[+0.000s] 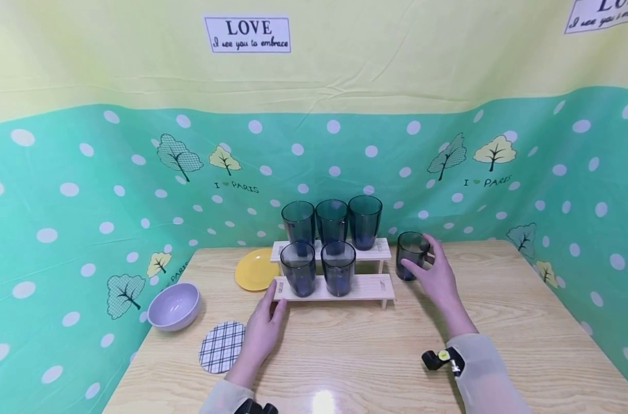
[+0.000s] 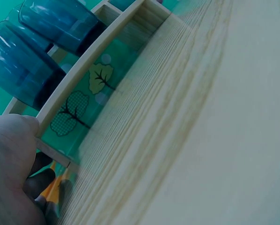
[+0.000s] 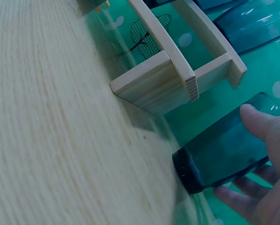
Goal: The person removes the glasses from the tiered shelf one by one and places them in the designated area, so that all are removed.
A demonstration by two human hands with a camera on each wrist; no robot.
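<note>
Our right hand (image 1: 438, 276) curls round a dark glass (image 1: 411, 255) standing on the counter (image 1: 500, 322), just right of the rack (image 1: 334, 287); it looks empty. Our left hand (image 1: 264, 328) lies flat with relaxed fingers, its thumb touching the rack's lower left end. Five glasses (image 1: 331, 221) stand upright on the two steps. Further left lie a yellow plate (image 1: 254, 270), a bowl (image 1: 174, 306) and a checked coaster (image 1: 222, 346). A dotted green cloth (image 1: 86, 190) backs the counter.
</note>
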